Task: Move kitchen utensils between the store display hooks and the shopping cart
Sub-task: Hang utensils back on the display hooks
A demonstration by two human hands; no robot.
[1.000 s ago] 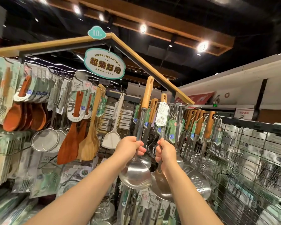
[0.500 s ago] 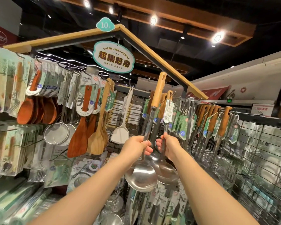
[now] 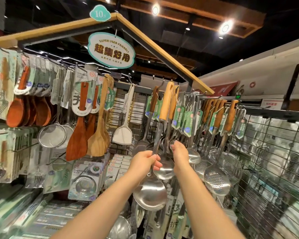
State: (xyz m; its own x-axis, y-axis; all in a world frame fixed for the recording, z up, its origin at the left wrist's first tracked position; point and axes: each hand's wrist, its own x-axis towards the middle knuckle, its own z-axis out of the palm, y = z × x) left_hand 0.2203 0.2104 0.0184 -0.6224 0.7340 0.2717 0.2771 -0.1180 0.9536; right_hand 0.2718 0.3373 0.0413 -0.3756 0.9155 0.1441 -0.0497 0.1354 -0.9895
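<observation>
Display rack (image 3: 162, 52) ahead of you, packed with utensils. Ladle (image 3: 150, 195) upright in front of it, bowl down. Left grip (image 3: 144, 163) wrapped round its steel shaft. Right grip (image 3: 179, 152) in among the hung ladles (image 3: 194, 157); can't tell if closed.

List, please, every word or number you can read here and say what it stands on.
"10." then a small unclear digit: teal cloud tag at the top.
"SUPER USER-FRIENDLY": oval hanging sign.
"超集好用": same sign; its smaller line below is unreadable.
"Wooden": white spatula card.
Green ladle tags and lower packages: too blurred to read.
</observation>
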